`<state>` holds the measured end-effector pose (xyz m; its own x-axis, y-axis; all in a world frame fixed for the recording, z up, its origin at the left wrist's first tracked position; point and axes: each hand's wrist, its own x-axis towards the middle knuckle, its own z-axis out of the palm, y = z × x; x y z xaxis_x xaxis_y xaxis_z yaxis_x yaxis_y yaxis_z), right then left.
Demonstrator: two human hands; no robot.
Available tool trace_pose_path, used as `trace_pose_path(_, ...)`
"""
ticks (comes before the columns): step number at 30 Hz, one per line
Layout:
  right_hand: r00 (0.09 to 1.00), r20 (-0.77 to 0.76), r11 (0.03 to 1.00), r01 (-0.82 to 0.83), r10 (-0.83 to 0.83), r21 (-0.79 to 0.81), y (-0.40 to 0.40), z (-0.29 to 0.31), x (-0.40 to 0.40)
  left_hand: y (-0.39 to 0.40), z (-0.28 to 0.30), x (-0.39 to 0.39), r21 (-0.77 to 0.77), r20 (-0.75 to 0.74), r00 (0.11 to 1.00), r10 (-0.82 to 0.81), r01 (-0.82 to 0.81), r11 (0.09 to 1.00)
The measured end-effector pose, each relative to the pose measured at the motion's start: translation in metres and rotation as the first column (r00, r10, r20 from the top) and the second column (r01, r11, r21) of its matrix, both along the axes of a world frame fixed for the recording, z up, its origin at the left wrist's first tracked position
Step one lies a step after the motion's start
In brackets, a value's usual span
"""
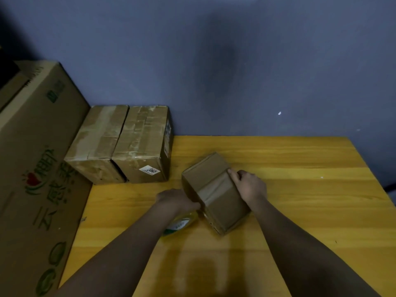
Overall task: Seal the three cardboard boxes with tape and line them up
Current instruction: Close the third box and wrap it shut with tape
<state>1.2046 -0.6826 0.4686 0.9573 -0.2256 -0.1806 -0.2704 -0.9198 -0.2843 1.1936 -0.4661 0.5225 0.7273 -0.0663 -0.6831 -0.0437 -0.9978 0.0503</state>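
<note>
A small cardboard box (214, 189) lies at an angle in the middle of the yellow wooden table (300, 189), with a strip of clear tape across its top. My right hand (248, 185) grips the box's right edge with curled fingers. My left hand (177, 200) is at the box's left side, its fingers curled against that side. A roll of clear tape (180, 225) sits just below my left wrist, partly hidden. Two taped cardboard boxes (96, 144) (143, 146) stand side by side at the table's back left, against the wall.
A large printed carton (36, 168) stands along the table's left edge. A blue-grey wall (235, 61) runs behind the table. The table's right edge drops off at the far right.
</note>
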Motion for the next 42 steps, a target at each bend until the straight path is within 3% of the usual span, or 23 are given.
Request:
trace_pose_path(5, 0.997, -0.021, 0.977, -0.072, 0.069, -0.201, 0.009, 0.006, -0.004, -0.003, -0.012, -0.005, -0.004, 0.094, 0.995, -0.018, 0.019, 1.000)
trace_pose_path(9, 0.950, 0.194, 0.909, -0.154, 0.243, -0.387, 0.032, 0.013, -0.014, -0.004, -0.022, -0.008, -0.024, 0.141, 0.990, 0.029, -0.026, 0.999)
trace_pose_path(11, 0.939, 0.245, 0.931, -0.154, 0.243, -0.332, 0.053, 0.008, -0.030, -0.005, -0.024, -0.008, -0.033, 0.134, 0.990, 0.037, -0.033, 0.999)
trace_pose_path(14, 0.964, 0.200, 0.972, -0.140, 0.177, -0.186, 0.084, 0.000, -0.058, -0.004, -0.023, -0.010, -0.048, 0.090, 0.994, 0.057, -0.052, 0.997)
trace_pose_path(22, 0.935, 0.109, 0.925, -0.308, 0.338, -0.222, 0.083, -0.010, -0.078, 0.005, -0.018, -0.009, -0.204, -0.008, 0.993, 0.120, -0.119, 0.972)
trace_pose_path(28, 0.971, 0.053, 0.957, -0.221, 0.234, -0.189, 0.084, -0.002, -0.077, 0.026, -0.016, -0.017, -0.488, -0.103, 0.956, 0.275, -0.290, 0.824)
trace_pose_path(32, 0.980, 0.069, 0.967, -0.171, 0.186, -0.187, 0.083, 0.002, -0.074, 0.049, -0.032, -0.044, -0.594, 0.044, 0.970, 0.239, -0.167, 0.787)
trace_pose_path(35, 0.970, 0.062, 0.962, -0.224, 0.236, -0.155, 0.080, 0.006, -0.072, 0.047, -0.033, -0.055, -0.628, 0.178, 0.961, 0.212, -0.055, 0.776)
trace_pose_path(42, 0.991, 0.091, 0.994, -0.102, 0.097, 0.048, 0.058, 0.037, -0.056, 0.022, 0.021, -0.029, -0.628, 0.394, 0.891, 0.226, 0.082, 0.774)
